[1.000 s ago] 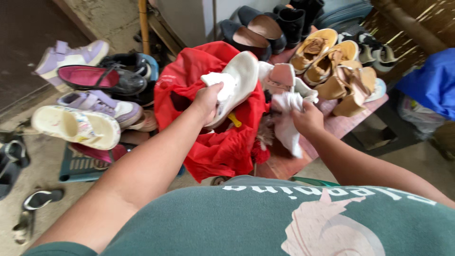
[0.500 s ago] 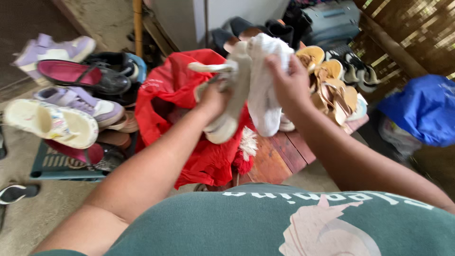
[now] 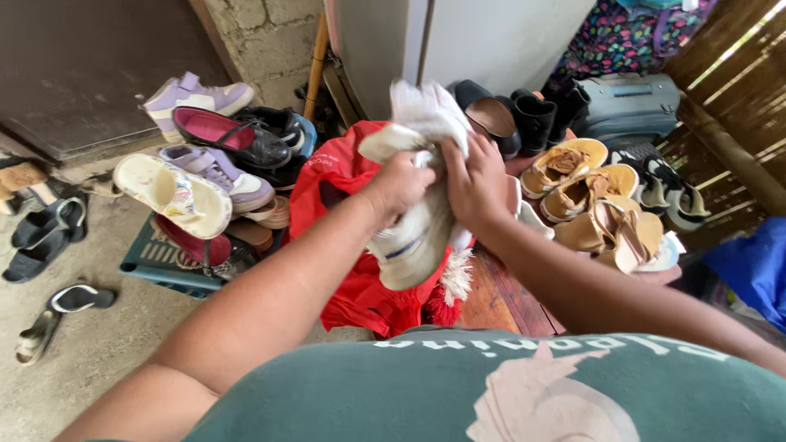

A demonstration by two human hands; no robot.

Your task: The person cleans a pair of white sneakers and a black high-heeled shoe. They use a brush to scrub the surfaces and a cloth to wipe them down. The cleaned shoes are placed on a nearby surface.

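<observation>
Both hands are together, mid-wipe — left hand (image 3: 399,187) grips a white shoe (image 3: 413,237), right hand (image 3: 475,182) presses a white cloth (image 3: 426,110) onto it, above the red bag (image 3: 344,176). Tan sandals (image 3: 585,196) wait at right.

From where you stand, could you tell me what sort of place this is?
Probably a household shoe-storage corner by an entrance: piled shoes on a plastic crate, sandals on a wooden bench, slippers on bare concrete floor.
</observation>
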